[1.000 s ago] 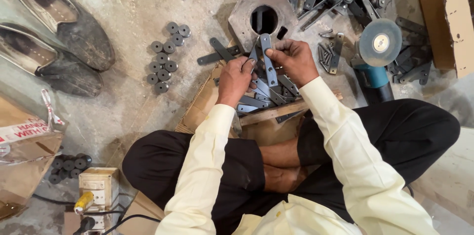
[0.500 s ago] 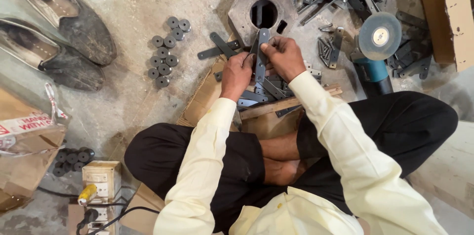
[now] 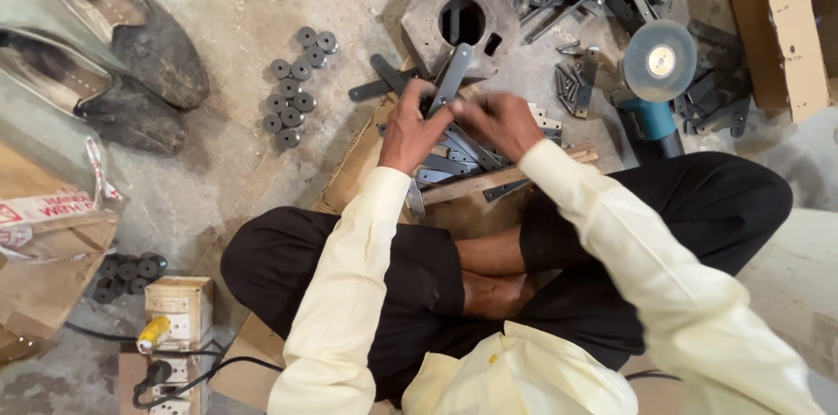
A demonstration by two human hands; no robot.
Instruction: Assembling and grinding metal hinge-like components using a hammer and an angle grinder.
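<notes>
The left hand (image 3: 410, 129) and the right hand (image 3: 499, 123) meet over the person's crossed legs, both pinching one flat grey metal bar (image 3: 451, 79) that slants up and away from the fingers. Beneath them a pile of similar bars (image 3: 454, 157) lies on a cardboard sheet (image 3: 353, 172). Just beyond stands a hexagonal metal block (image 3: 436, 5) with a round hole. Left of it lie dark round washers (image 3: 292, 88); to the right rests an angle grinder (image 3: 655, 75).
</notes>
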